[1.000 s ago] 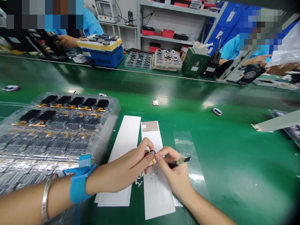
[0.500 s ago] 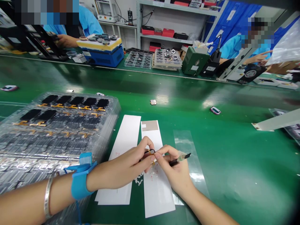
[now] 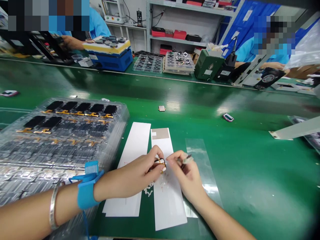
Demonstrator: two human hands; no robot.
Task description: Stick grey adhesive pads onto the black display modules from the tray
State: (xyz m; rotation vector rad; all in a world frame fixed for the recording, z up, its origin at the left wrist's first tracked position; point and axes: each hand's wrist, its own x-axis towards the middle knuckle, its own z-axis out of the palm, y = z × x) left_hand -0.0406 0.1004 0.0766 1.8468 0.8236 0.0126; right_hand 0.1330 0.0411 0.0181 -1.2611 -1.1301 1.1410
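Note:
My left hand (image 3: 138,175) is closed around a small screen module (image 3: 162,162) with a dark rim, a white back and a bit of golden flex cable, held between thumb and fingers. Just to its right my right hand (image 3: 188,178) has thumb and index finger pinched near the module's edge, a small gap between them. Tucked in the right hand is a slim dark tool (image 3: 187,160) wrapped in pale tape; its exact kind does not show. Under both hands lies a white strip sheet (image 3: 170,213) with a grey patch, and beside it another white sheet (image 3: 132,143).
Stacked clear trays (image 3: 120,116) with black screens (image 3: 82,107) stand at left. Small white scraps (image 3: 148,190) lie between the sheets. A clear film (image 3: 197,150) is at right. Loose modules (image 3: 162,108) lie farther back. Across the bench are a blue box (image 3: 112,60) and two co-workers.
My right hand has drawn slightly away from the module, and the tool in it has turned. More of the module's white back now shows in my left hand.

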